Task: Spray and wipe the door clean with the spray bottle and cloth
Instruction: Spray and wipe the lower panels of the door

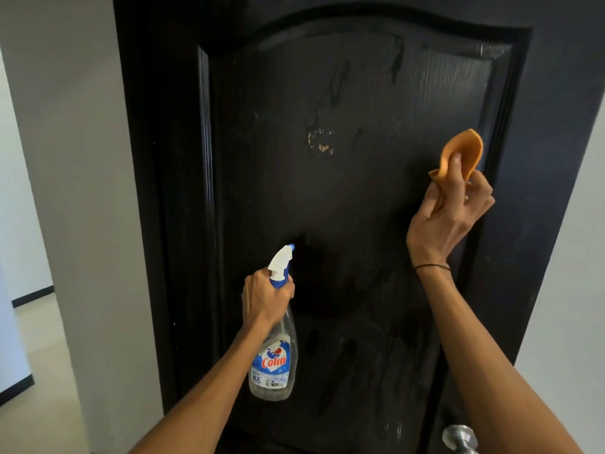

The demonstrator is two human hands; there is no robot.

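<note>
Left of frame: pale wall (75,158), floor strip lower left. Your left hand (266,298) is wrapped round the neck of the spray bottle (274,339), lower centre, nozzle aimed up at the door (360,224) and near it; contact not clear. Bottle is clear plastic and looks mostly empty, so judge it light, rigid, a bit slick if wet. The neck under the trigger head is the right place to hold. Label reads "Colin" in red on blue, with "6X" below; smaller print unreadable.

The door fills the middle: black, arched raised panel, wet-looking streaks and drips upper centre and lower down, a chipped pale patch (322,142) centre-upper. It's hard and flat, so expect it to take firm wiping.

Right of centre, your right hand (448,208) pinches the orange cloth (460,155), bunched, raised by the panel's right edge. The cloth is soft and floppy; ball it in the palm for pressure. A metal knob (458,437) sits at the bottom right.
</note>
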